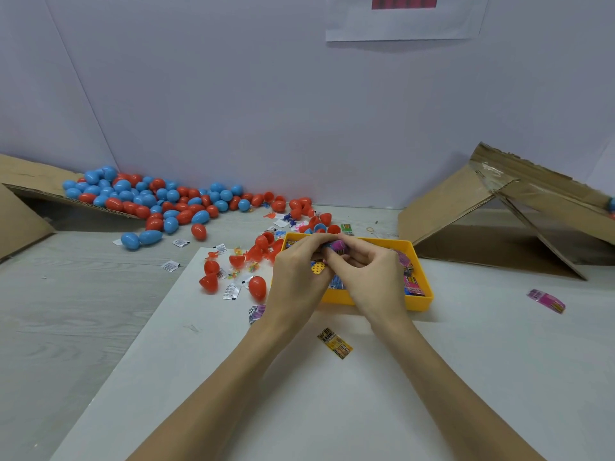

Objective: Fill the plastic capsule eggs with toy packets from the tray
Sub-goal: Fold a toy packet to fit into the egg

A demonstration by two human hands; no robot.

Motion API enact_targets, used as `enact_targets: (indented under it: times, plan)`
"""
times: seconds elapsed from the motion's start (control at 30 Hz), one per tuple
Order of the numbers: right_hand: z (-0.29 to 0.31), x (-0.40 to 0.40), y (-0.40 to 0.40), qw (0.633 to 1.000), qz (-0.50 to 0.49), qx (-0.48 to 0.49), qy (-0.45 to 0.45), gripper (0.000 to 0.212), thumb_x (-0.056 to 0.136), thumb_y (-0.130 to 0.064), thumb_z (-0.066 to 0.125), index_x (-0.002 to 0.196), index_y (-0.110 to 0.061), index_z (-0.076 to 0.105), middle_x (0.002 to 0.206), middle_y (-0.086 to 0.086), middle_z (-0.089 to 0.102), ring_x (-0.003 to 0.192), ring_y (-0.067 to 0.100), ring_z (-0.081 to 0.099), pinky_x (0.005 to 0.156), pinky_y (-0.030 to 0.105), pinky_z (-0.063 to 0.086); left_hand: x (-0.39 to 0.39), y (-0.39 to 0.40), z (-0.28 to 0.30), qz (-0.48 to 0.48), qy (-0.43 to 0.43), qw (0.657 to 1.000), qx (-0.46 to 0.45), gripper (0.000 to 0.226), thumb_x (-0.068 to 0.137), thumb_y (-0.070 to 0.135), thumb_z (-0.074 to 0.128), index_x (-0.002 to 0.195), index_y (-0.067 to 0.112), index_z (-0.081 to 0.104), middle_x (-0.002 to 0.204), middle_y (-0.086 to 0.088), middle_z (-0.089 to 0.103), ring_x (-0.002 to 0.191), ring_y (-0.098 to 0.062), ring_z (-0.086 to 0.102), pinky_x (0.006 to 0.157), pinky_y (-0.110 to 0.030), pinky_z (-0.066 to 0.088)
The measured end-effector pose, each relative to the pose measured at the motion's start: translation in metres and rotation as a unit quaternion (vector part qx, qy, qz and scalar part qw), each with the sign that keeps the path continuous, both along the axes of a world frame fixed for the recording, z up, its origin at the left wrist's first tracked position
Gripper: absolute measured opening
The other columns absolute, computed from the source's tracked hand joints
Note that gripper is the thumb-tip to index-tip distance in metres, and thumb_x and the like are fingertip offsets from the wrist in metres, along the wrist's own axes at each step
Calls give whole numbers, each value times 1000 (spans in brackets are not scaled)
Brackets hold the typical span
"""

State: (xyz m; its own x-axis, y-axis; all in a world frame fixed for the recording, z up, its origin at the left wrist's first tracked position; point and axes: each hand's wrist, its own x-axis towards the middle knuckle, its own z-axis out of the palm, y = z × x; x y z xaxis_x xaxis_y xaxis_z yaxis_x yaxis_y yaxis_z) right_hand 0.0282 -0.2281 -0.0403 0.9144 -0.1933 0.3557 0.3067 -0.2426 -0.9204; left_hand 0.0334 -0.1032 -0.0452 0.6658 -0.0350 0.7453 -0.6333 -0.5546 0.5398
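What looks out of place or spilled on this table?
Three toy packets lie outside the yellow tray: a yellow packet just in front of it, a pink packet far right, another packet by the left hand's wrist. Eggs spill off the cardboard.

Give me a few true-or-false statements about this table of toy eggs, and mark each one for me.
1. The tray is yellow. True.
2. Both hands are over the tray, the left hand and right hand together gripping a pink packet. True.
3. The egg pile is green and white. False: red and blue.
4. A yellow packet lies inside the tray. False: it lies on the white sheet, nearer the person.
5. Cardboard stands on the right. True.
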Motion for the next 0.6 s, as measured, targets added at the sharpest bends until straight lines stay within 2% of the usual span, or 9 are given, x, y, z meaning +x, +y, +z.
enact_targets:
  times: [0.1,0.2,0.3,0.43,0.53,0.6]
  plan:
    - [1,2,-1,1000,15,14,1,36,97,-31,70,131,-18,71,111,-10,76,98,0,72,84,18,59,1,-1,1,-7,20,999,-27,35,86,5,80,120,12,72,110,5,72,97,-4,67,88,-14,54]
    - [2,5,-4,996,40,73,26,32,106,-26,56,131,-12,70,113,-1,76,102,9,74,88,28,62,6,0,5,-36,116,984,-134,34,87,21,81,119,13,74,113,2,69,93,-6,71,81,-18,58]
    - [1,7,-6,992,54,112,20,22,102,-17,63,120,-12,75,104,-1,79,98,11,76,83,27,62,9,5,9,-73,204,956,-200,32,87,26,80,117,16,75,111,0,72,95,-9,73,84,-24,60]
    - [1,11,-10,978,49,200,37,14,100,-18,66,109,-19,77,99,-2,80,99,13,75,81,23,59,8,8,11,-147,255,925,-241,31,93,28,73,121,15,74,106,2,78,101,-10,73,84,-19,57]
    - [3,12,-15,985,34,170,26,23,104,-20,61,119,-13,76,105,-1,79,102,13,75,87,28,60,9,5,10,-140,257,929,-227,33,93,23,73,126,15,72,110,0,77,103,-10,73,84,-22,59]
    - [4,11,-16,989,30,141,17,26,105,-24,58,122,-14,75,108,-3,78,104,12,74,91,33,61,9,4,9,-130,255,932,-222,34,94,22,72,127,15,71,112,-1,76,104,-11,72,86,-24,59]
